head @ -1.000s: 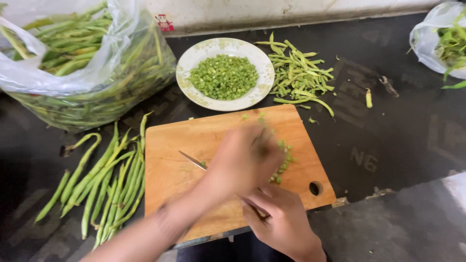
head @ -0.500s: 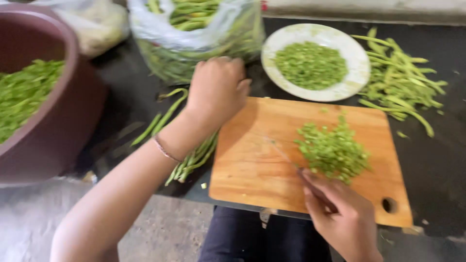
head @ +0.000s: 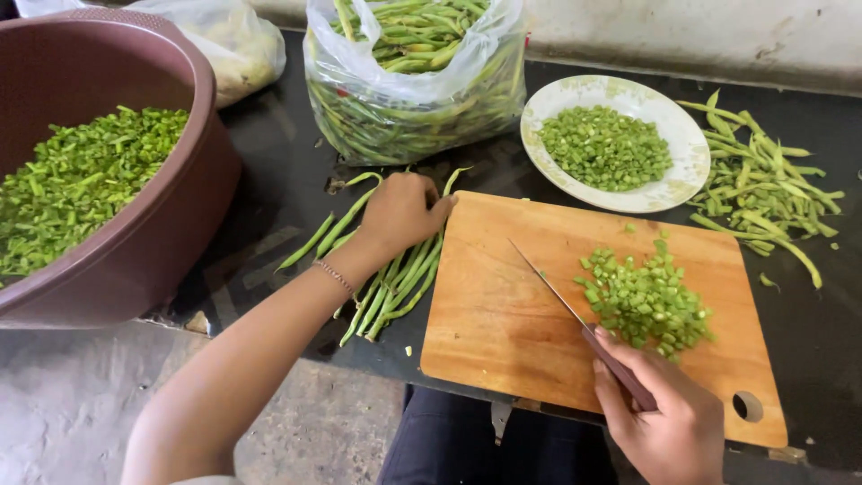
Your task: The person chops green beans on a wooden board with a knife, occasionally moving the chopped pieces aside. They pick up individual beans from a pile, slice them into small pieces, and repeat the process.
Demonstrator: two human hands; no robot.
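My left hand (head: 400, 214) rests on a bunch of whole green beans (head: 388, 269) lying on the dark counter just left of the wooden cutting board (head: 503, 314), fingers curled over them. My right hand (head: 664, 418) grips the handle of a knife (head: 557, 292) at the board's near edge, the blade lying flat across the board and pointing away. A heap of chopped green beans (head: 645, 301) sits on the board right of the blade.
A white plate (head: 669, 184) of chopped beans stands behind the board. Bean trimmings (head: 763, 193) lie at right. A clear plastic bag (head: 413, 81) of whole beans is at the back. A maroon tub (head: 180, 207) with chopped beans fills the left.
My left hand left the board and moved left onto the whole beans. The view swung left, bringing the maroon tub in. The knife stays in my right hand.
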